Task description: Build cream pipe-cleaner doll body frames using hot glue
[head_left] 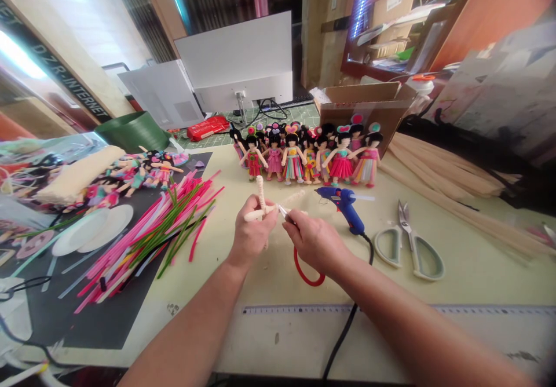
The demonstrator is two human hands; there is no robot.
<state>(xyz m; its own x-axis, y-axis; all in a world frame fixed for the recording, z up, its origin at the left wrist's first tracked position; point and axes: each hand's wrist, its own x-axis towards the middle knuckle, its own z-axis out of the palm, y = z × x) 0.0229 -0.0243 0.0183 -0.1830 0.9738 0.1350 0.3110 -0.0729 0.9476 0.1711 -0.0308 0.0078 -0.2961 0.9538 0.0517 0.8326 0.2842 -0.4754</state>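
In the middle, my left hand (252, 230) is closed round a cream figure of fuzzy stems (261, 193), with one part pointing up and another to the left. My right hand (315, 239) grips a small tool with a metal tip (282, 211) and a red handle (310, 280); the tip meets the figure at my left fingertips. Pale pieces lie just behind the hands, partly blurred. To the right of them rests a blue glue gun (345, 204) with its black cord running to the front edge. Large scissors (406, 230) lie partly open further right.
Small dolls (295, 155) stand in rows behind the hands, before a cardboard box (365, 109). Left are colored stems (147, 236), white plates (106, 227) and more dolls. A ruler (304, 310) lies in front; beige stems (443, 178) are at right. A monitor (243, 57) stands behind.
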